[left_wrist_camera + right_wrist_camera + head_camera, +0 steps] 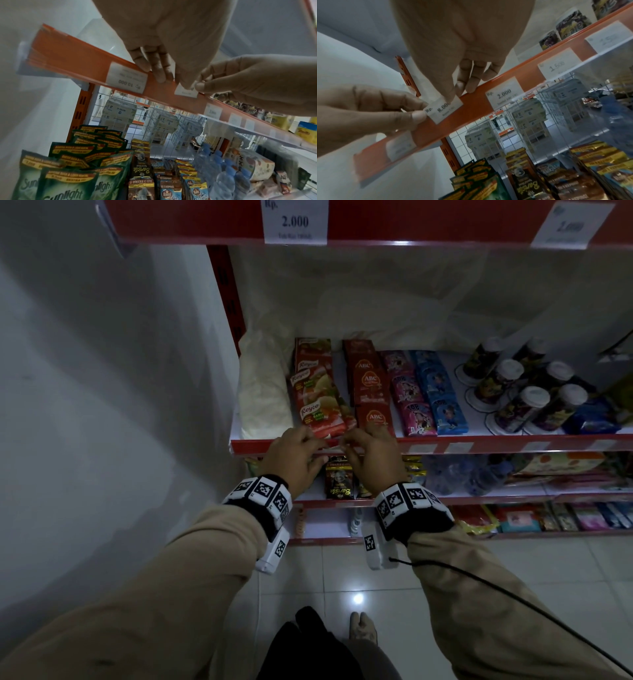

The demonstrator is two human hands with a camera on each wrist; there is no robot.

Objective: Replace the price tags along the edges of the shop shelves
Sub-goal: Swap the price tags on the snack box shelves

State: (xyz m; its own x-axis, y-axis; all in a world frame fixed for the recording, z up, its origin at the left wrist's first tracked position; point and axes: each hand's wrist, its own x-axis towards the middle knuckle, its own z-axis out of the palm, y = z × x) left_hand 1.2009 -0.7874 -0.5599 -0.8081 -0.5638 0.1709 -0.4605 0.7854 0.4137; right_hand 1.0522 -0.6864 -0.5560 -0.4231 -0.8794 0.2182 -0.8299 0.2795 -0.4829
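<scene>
A small white price tag [444, 111] reading "Rp. 8.000" lies against the red shelf edge rail [471, 108], tilted, with its upper corner under my thumb. My left hand [419, 109] pinches its left end between thumb and forefinger. My right hand [457, 92] presses a thumb on its right part while the other fingers rest on the rail's top. In the head view both hands [318, 448] [346, 445] meet at the rail [479, 445] near its left end. In the left wrist view the tag [186, 92] sits between the two hands.
Other tags sit in the rail: a 10.000 tag [126, 79] to the left and a 2.000 tag [504, 94] to the right. Royco sachets [318, 402] and ABC sachets [371, 392] lie above the rail, coffee sachets [339, 477] below. A white wall [102, 371] closes the left.
</scene>
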